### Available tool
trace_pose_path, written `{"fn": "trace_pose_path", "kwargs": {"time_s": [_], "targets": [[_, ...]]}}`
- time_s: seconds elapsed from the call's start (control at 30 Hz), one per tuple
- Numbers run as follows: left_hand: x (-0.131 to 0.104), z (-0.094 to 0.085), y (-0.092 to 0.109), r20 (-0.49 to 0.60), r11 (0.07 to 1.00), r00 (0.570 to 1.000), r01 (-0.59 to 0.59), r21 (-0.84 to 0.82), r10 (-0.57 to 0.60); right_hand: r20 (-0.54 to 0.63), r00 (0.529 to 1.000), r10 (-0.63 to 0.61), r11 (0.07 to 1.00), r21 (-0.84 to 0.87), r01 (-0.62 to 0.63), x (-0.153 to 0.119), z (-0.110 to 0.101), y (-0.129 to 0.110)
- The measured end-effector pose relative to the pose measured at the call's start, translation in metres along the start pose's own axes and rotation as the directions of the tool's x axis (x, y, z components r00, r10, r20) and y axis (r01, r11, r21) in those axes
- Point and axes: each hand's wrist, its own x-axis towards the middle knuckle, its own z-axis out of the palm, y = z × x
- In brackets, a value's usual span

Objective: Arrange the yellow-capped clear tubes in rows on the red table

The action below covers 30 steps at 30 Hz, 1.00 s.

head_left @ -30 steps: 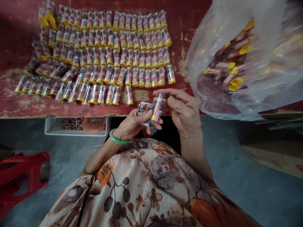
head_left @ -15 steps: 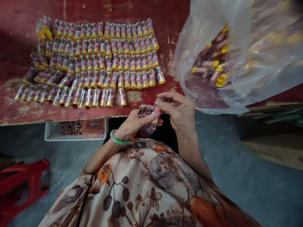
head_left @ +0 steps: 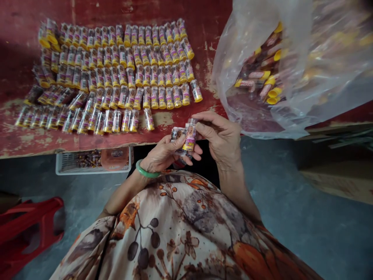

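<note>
A small clear tube (head_left: 190, 137) with a pink and purple printed label and a yellow lower end is tilted slightly between my hands. My right hand (head_left: 218, 134) pinches its upper end with thumb and forefinger. My left hand (head_left: 167, 149), a green bangle at the wrist, grips a small stack of printed labels (head_left: 176, 134); its thumb presses by the tube's side, and some fingers show behind. Several rows of similar tubes (head_left: 147, 97) with yellow ends lie on the red table (head_left: 116, 9) beyond my hands. One tube (head_left: 149, 119) lies apart at the near row's right end.
A clear plastic bag (head_left: 294, 112) of yellow-ended tubes lies open at the right. Under the table edge is a white basket (head_left: 65, 169) with small items and an orange lid-like piece (head_left: 115, 158). A red stool (head_left: 43, 233) stands at lower left.
The tube has turned so its printed label faces up, and it sits more openly between my hands. My left fingers have spread a little beneath it. The view has shifted slightly.
</note>
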Motion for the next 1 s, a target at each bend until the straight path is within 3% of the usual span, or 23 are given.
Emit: {"fn": "trace_pose_path", "kwargs": {"time_s": [0.23, 0.43, 0.67, 0.8, 1.0], "targets": [[0.001, -0.002, -0.002, 0.008, 1.0, 1.0, 0.007, -0.014, -0.007, -0.023, 1.0, -0.019, 1.0, -0.012, 0.018, 0.0, 0.001, 0.004], [0.0, 0.003, -0.002, -0.085, 0.999, 0.996, -0.024, 0.033, 0.026, -0.11, 0.986, -0.123, 0.992, -0.041, 0.119, 0.002, -0.001, 0.008], [-0.003, 0.002, -0.004, -0.088, 0.997, 0.993, -0.072, 0.028, 0.074, -0.048, 0.982, -0.184, 0.972, -0.155, 0.175, -0.011, -0.006, -0.004], [-0.005, 0.008, -0.001, -0.12, 0.992, 0.986, -0.12, -0.022, 0.117, -0.02, 0.932, -0.362, 0.877, -0.347, 0.333, -0.033, -0.007, -0.012], [-0.006, 0.018, 0.0, -0.187, 0.987, 0.973, -0.15, -0.063, 0.136, 0.071, 0.804, -0.59, 0.617, -0.602, 0.507, -0.05, 0.002, 0.0]]}}
